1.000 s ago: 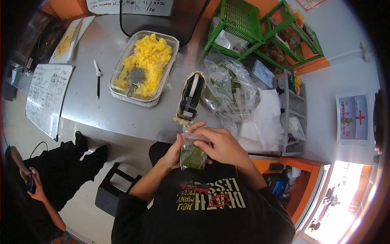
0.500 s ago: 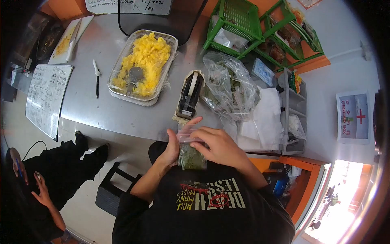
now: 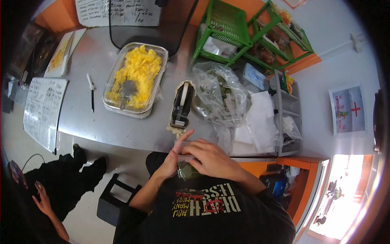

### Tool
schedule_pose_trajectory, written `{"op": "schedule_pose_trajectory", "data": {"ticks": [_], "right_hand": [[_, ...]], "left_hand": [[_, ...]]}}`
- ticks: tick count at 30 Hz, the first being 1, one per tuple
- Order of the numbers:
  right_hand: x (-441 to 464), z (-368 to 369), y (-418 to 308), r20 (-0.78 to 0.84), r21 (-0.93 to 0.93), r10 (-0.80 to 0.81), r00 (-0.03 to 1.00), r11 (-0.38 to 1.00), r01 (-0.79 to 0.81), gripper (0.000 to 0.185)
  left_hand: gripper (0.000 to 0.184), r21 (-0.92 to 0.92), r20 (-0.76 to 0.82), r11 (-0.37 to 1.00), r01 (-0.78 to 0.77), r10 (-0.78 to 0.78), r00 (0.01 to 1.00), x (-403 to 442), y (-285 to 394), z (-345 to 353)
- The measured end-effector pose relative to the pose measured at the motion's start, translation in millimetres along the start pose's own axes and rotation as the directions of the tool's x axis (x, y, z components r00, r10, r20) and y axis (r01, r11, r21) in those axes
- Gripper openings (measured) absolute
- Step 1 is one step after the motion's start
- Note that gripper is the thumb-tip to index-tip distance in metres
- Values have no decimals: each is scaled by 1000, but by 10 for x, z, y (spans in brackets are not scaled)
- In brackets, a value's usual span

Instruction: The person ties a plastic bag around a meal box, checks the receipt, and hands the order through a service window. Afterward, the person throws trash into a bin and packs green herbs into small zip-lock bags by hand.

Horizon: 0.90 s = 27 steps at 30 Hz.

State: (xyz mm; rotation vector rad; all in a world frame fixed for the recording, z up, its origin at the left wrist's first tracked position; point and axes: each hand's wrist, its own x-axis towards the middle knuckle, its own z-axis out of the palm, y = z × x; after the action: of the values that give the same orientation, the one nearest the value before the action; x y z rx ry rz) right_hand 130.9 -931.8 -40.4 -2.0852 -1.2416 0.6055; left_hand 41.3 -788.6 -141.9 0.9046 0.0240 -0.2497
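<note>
A small clear zip bag with green leafy contents [image 3: 189, 170] is between my two hands, close to my chest. My left hand [image 3: 167, 163] grips its left side, thumb and fingers near the top. My right hand [image 3: 213, 159] pinches the bag's upper edge from the right, its fingers closed over the zip strip. Part of the bag is hidden behind my fingers. Just beyond my hands, on the metal table, stands a black tape dispenser [image 3: 182, 106] with a roll of clear tape. A large clear plastic bag [image 3: 221, 95] with green contents lies to its right.
On the metal table [image 3: 77, 126] are a tray of yellow food [image 3: 136, 77], a pen [image 3: 92, 97], a knife on a cutting board [image 3: 65, 57] and white paper [image 3: 256, 126]. Green baskets [image 3: 221, 32] and a grey organizer [image 3: 290, 107] stand right. A person [image 3: 65, 179] and a black stool [image 3: 115, 203] are left.
My view has tilted, so the table items sit lower and slightly left. My hands have drawn closer together over the top of the zip bag and cover more of it.
</note>
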Motion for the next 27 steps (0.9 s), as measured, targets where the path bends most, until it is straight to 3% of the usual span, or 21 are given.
{"op": "schedule_pose_trajectory", "data": {"ticks": [2, 4, 8, 9, 11, 12, 14, 17, 20, 23, 27], "right_hand": [[-7, -7, 18, -52, 21, 11, 999, 1000, -10, 23], [14, -9, 60, -97, 21, 9, 995, 1000, -7, 21], [42, -163, 44, -189, 88, 40, 981, 996, -24, 22], [21, -231, 29, -212, 134, 65, 975, 990, -37, 23], [20, -337, 320, -518, 178, 193, 833, 977, -115, 23], [66, -431, 518, -648, 189, 248, 720, 968, -163, 22], [182, -654, 1006, -723, 141, 252, 644, 965, -219, 22], [225, -659, 1565, -572, -303, 332, 750, 764, -569, 25], [200, -590, 1640, -460, -413, 499, 735, 612, -674, 28], [155, -605, 1787, -429, -371, 567, 703, 599, -710, 26], [10, -774, 1793, -590, -21, 399, 702, 862, -507, 18]], "left_hand": [[118, -79, 71, 996, -42, 48, 996, -29, 52, 37], [104, -1, 89, 998, -61, 61, 994, -58, -108, -85], [93, 96, 95, 984, 152, -162, 982, -112, -76, -92], [93, -49, 162, 984, 169, -159, 974, -100, -33, -59], [93, -327, 290, 920, 218, -122, 949, -31, 131, 58], [96, -368, 306, 903, 223, -109, 946, -30, 148, 68], [98, -395, 292, 888, 235, -121, 949, -3, 165, 82], [95, -409, 266, 864, 293, -195, 944, 52, 215, 109], [89, -430, 204, 852, 300, -232, 951, 67, 238, 114], [79, -475, 213, 834, 281, -200, 956, 50, 171, 68], [74, -530, 240, 802, 277, -172, 956, 60, 65, 28]]}}
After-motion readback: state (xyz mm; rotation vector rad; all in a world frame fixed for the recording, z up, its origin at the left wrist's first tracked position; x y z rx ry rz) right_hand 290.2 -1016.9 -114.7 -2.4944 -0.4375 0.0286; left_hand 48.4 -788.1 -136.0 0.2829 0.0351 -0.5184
